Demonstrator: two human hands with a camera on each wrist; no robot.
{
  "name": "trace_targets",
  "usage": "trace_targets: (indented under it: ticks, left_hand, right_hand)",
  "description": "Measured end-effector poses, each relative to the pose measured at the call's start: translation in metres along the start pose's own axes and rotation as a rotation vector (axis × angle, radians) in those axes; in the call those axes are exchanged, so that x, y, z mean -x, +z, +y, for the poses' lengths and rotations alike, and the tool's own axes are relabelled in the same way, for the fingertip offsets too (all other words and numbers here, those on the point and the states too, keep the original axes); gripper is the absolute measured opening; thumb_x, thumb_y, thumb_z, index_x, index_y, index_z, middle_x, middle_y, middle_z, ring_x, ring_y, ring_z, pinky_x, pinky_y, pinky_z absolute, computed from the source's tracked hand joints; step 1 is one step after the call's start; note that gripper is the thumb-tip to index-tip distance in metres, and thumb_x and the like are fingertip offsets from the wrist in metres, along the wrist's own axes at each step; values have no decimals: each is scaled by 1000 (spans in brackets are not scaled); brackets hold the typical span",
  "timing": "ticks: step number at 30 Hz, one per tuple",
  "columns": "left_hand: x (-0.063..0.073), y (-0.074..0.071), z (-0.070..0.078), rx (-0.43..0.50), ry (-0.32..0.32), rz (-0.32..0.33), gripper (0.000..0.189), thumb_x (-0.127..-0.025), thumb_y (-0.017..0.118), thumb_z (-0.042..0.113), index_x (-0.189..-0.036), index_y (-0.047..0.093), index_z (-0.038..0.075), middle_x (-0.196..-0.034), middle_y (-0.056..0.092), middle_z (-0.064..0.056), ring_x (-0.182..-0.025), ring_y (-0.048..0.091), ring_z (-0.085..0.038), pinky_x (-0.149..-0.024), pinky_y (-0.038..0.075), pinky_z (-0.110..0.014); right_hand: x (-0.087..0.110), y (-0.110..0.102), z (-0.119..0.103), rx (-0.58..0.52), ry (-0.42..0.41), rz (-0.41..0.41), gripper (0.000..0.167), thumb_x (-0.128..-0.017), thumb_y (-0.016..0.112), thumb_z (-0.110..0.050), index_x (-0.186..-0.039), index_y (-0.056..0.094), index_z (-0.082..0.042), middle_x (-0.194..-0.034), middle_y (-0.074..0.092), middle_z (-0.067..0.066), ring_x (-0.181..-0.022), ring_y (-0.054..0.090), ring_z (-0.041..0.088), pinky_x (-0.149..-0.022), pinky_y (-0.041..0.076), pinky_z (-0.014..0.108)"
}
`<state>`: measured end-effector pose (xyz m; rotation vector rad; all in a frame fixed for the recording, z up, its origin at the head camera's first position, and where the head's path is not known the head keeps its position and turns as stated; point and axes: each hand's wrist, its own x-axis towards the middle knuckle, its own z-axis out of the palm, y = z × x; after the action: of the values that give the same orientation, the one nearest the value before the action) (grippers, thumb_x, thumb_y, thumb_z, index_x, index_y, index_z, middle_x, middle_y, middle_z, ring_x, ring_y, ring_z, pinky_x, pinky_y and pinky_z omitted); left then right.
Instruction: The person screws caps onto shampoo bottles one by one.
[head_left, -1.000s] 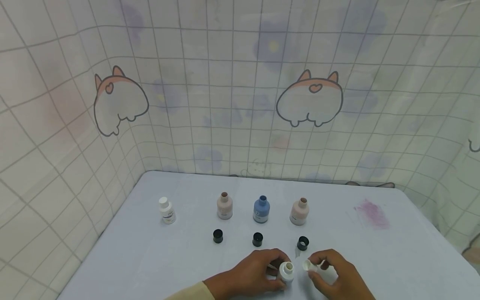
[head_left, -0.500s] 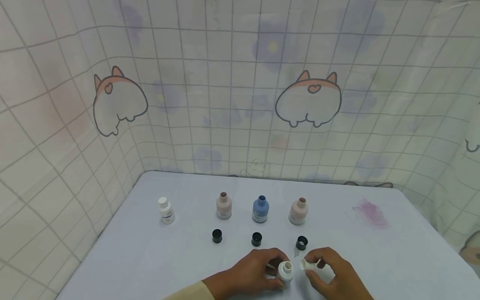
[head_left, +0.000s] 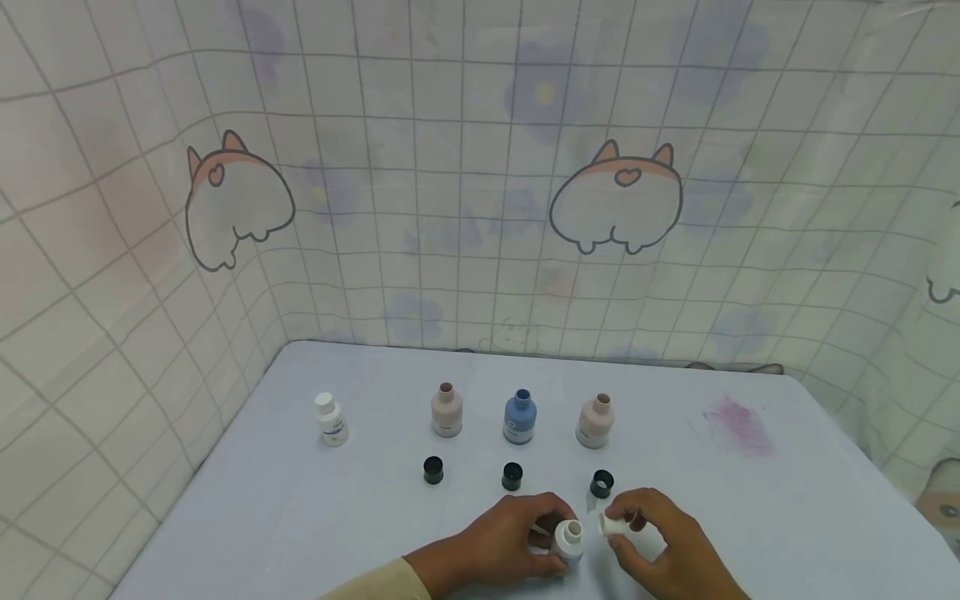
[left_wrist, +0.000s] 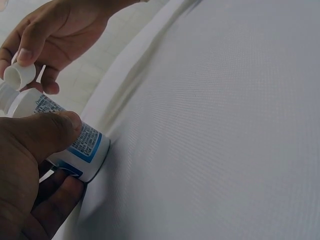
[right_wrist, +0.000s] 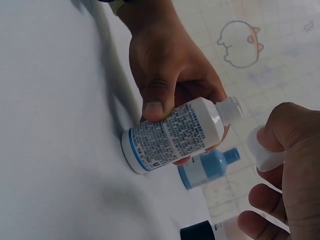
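Observation:
My left hand (head_left: 517,540) grips a small white bottle (head_left: 569,542) near the table's front edge. The bottle stands upright with its neck uncapped, and the right wrist view shows its blue-edged printed label. Close to its right, my right hand (head_left: 663,537) pinches a white screw cap (head_left: 612,525) between thumb and fingers. In the left wrist view the cap (left_wrist: 20,76) has its hollow side showing, right by the bottle's mouth; whether they touch I cannot tell. The right wrist view shows the bottle (right_wrist: 172,135) held between thumb and fingers, with the cap (right_wrist: 264,152) apart from its neck.
Behind the hands stand three uncapped bottles: a beige one (head_left: 447,410), a blue one (head_left: 520,417) and a pinkish one (head_left: 595,422). Black caps (head_left: 432,470) lie before them. A capped white bottle (head_left: 332,419) stands at left. The white table (head_left: 300,517) has a pink stain (head_left: 741,425).
My right hand has shifted slightly up and left with the cap and turned it, so its hollow faces less toward the head camera. My left hand keeps the bottle nearly still.

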<state>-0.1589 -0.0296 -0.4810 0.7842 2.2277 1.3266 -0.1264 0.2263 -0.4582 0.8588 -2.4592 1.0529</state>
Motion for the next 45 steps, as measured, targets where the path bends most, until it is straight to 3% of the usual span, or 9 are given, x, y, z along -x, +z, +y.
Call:
trace_targets:
  ticks: [12, 21, 27, 37, 45]
  left_hand:
    - [-1, 1, 1, 25, -13, -10, 44, -85, 85, 14, -122, 63, 25, -109, 64, 21, -101, 61, 5, -88, 53, -13]
    - [-2, 1, 1, 10, -7, -7, 44, -85, 86, 14, -122, 63, 25, -110, 64, 22, -102, 61, 6, -87, 53, -13]
    - [-1, 1, 1, 29, 3, -3, 44, -85, 86, 13, -122, 64, 24, -110, 64, 21, -102, 61, 6, -87, 53, -13]
    - [-1, 1, 0, 4, 37, 9, 45, -85, 86, 13, -123, 63, 22, -111, 64, 21, -102, 61, 6, -86, 53, -12]
    - [-1, 0, -1, 8, 29, 9, 46, -84, 86, 13, -123, 63, 23, -112, 64, 20, -102, 61, 6, -86, 53, -13]
  right_hand:
    - [-2, 4, 1, -57, -81, 19, 56, -73, 85, 9, -112, 66, -25, -109, 63, -12, -84, 59, 11, -70, 50, 18]
    - [-4, 5, -2, -29, -54, 14, 56, -72, 86, 6, -116, 65, -23, -108, 63, -13, -81, 58, 10, -67, 52, 22]
    - [-6, 5, -7, -36, 7, 9, 52, -73, 88, 3, -105, 57, -23, -106, 64, -16, -84, 61, 8, -71, 54, 21]
    - [-8, 6, -6, -87, -69, 8, 55, -71, 88, 7, -101, 55, -26, -107, 64, -12, -92, 63, 8, -80, 52, 12]
    - [-9, 7, -5, -79, -80, 7, 56, -71, 88, 6, -104, 56, -26, -108, 64, -11, -86, 57, 5, -70, 51, 19]
